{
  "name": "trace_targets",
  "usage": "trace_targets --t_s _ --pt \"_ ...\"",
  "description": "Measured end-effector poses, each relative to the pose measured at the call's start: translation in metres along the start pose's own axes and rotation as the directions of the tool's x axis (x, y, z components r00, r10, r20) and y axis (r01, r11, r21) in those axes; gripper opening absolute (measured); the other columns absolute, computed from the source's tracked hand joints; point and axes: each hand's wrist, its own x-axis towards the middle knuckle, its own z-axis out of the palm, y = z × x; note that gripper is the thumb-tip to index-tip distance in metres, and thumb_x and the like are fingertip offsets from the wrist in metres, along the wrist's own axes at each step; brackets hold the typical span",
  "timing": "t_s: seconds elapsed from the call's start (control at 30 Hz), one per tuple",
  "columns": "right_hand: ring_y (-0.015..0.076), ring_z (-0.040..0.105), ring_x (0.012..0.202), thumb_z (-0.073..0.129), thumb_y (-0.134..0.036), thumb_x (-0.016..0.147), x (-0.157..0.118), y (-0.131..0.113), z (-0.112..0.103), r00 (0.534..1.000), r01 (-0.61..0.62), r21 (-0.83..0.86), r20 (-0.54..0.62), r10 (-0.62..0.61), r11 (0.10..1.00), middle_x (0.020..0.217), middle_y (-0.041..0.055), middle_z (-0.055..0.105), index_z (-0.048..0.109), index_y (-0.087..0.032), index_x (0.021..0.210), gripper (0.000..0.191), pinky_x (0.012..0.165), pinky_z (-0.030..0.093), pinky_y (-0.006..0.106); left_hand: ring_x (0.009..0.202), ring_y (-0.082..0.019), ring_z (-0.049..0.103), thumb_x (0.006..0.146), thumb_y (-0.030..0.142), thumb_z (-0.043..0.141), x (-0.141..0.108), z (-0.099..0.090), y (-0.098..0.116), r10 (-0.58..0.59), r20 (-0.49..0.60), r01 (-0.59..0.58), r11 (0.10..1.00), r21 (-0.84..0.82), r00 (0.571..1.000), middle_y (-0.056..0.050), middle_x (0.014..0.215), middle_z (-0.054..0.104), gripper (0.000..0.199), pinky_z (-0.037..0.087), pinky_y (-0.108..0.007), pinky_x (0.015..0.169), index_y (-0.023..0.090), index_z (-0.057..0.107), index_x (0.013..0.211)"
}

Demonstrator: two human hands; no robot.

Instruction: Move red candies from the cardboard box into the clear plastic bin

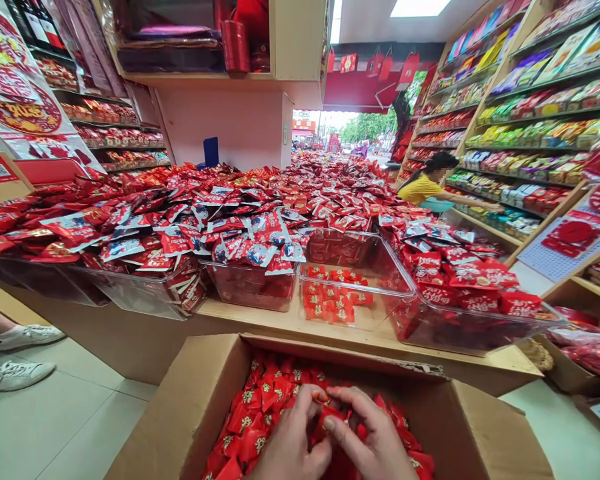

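An open cardboard box (215, 373) at the bottom of the head view holds a heap of small red packets (250, 423) with gold characters on them. Inside the box, over the heap, my left hand (295, 437) and my right hand (373, 437) are close together with fingers curled. Between them they grip one red packet (325, 420), thumbs and fingertips at its edges; my fingers partly cover it. Just beyond the box stands a clear plastic bin (400, 283), with a thin layer of similar red packets (330, 307) lying on its bottom.
Neighbouring clear bins (250, 287) overflow with red and white packets along a wooden counter (280, 323). Stocked shelves (540, 113) line the right, where a person in yellow (423, 187) reaches out. Someone's white shoes (23, 357) are on the tiled floor at left.
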Motion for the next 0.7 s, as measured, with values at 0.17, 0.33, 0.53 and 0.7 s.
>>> trace_targets --t_s 0.17,0.33,0.53,0.7 --pt "0.0188 0.058 0.070 0.057 -0.041 0.070 0.003 0.002 -0.001 0.994 -0.107 0.107 0.047 0.102 0.988 0.075 0.0060 0.064 0.063 -0.019 0.077 0.024 0.064 0.047 0.027 0.067 -0.014 0.054 0.060 0.017 0.065 0.002 0.000 0.005 -0.096 -0.082 0.094 0.995 -0.033 0.992 0.001 0.070 0.059 0.018 0.041 -0.023 0.062 0.018 0.053 0.074" --pt "0.0205 0.058 0.084 0.059 -0.042 0.068 0.003 -0.001 -0.006 0.992 -0.126 0.150 0.040 0.121 0.981 0.090 0.0071 0.064 0.062 -0.021 0.093 0.032 0.075 0.046 0.030 0.073 -0.015 0.055 0.058 0.013 0.066 0.002 -0.005 0.018 -0.166 -0.073 0.161 0.984 -0.073 0.983 0.000 0.073 0.061 0.017 0.041 -0.024 0.067 0.018 0.056 0.072" --pt "0.0185 0.059 0.070 0.058 -0.038 0.070 0.003 0.002 -0.009 0.989 -0.075 0.099 0.136 0.061 0.992 0.075 0.0061 0.065 0.063 -0.018 0.080 0.023 0.064 0.048 0.028 0.060 -0.012 0.051 0.056 0.016 0.068 0.002 -0.006 0.012 -0.135 -0.072 0.131 0.990 -0.056 0.988 0.002 0.065 0.059 0.024 0.037 -0.021 0.056 0.018 0.056 0.078" --pt "0.0170 0.059 0.072 0.057 -0.033 0.072 0.027 -0.045 -0.053 0.991 0.134 -0.199 0.014 -0.134 0.971 0.079 0.0055 0.064 0.061 -0.019 0.080 0.017 0.066 0.047 0.025 0.056 -0.011 0.047 0.066 0.030 0.060 0.003 -0.007 0.002 -0.060 -0.166 0.049 0.997 -0.064 0.984 0.003 0.060 0.052 0.033 0.035 -0.023 0.056 0.018 0.052 0.096"
